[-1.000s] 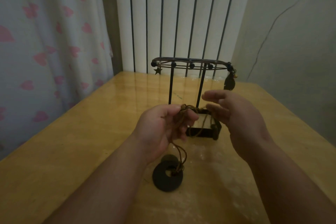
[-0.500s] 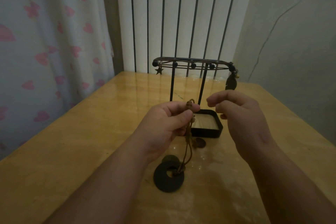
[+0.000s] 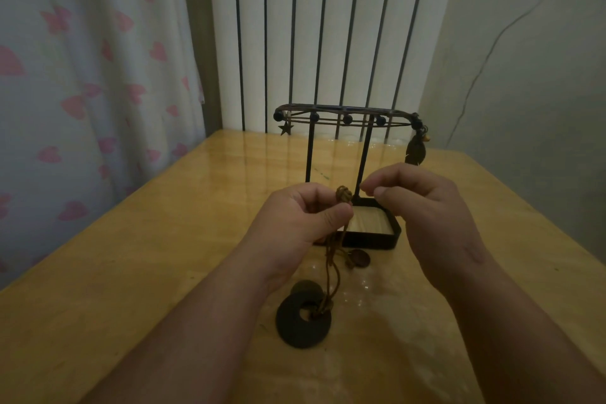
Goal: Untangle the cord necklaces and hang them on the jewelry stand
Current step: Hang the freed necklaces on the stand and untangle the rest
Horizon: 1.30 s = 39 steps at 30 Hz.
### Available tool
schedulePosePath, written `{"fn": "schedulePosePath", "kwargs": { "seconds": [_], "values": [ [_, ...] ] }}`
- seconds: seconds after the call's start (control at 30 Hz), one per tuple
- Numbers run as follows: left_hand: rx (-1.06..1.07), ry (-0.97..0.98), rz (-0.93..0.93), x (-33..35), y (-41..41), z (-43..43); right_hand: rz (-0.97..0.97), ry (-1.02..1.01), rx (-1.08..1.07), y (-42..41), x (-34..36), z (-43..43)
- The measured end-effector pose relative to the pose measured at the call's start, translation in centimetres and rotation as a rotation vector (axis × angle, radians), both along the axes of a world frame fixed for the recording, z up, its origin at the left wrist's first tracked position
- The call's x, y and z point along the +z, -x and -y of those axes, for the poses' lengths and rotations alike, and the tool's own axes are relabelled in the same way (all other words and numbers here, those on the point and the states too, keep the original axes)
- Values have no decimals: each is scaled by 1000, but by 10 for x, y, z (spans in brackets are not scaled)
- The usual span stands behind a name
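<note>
Head: knot point(image 3: 344, 193) above left hand point(image 3: 305, 220) pinch.

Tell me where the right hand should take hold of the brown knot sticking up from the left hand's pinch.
Probably pinch the knot itself, coming from its right side. It stands clear above the left hand, whose fingers cover the cord just beneath, and the right hand, thumb and forefinger together, hovers just right of it.
</note>
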<state>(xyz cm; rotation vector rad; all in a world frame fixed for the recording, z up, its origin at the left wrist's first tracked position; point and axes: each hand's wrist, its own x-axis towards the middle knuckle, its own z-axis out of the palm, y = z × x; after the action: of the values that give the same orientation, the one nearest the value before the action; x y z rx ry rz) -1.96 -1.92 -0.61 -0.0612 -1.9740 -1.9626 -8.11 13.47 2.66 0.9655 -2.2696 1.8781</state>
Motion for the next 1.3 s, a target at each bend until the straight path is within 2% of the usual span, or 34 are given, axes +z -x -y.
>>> {"fn": "schedulePosePath", "kwargs": {
  "seconds": [0.2,0.4,0.57,0.67,0.8,1.3],
  "values": [
    [52,83,10,1,0,-3,18,-14,37,-2,2,1],
    [88,168,16,2,-2,-4,49,-113,105,1,-2,1],
    [114,220,17,6,-5,-6,33,-125,64,1,-3,0],
    [208,143,-9,8,-5,-6,29,-107,52,1,-1,0],
    [217,65,-102,8,-5,-2,22,-77,71,1,1,0],
    [197,236,-104,2,-4,-2,-45,-106,46,1,-1,1]
  ]
}}
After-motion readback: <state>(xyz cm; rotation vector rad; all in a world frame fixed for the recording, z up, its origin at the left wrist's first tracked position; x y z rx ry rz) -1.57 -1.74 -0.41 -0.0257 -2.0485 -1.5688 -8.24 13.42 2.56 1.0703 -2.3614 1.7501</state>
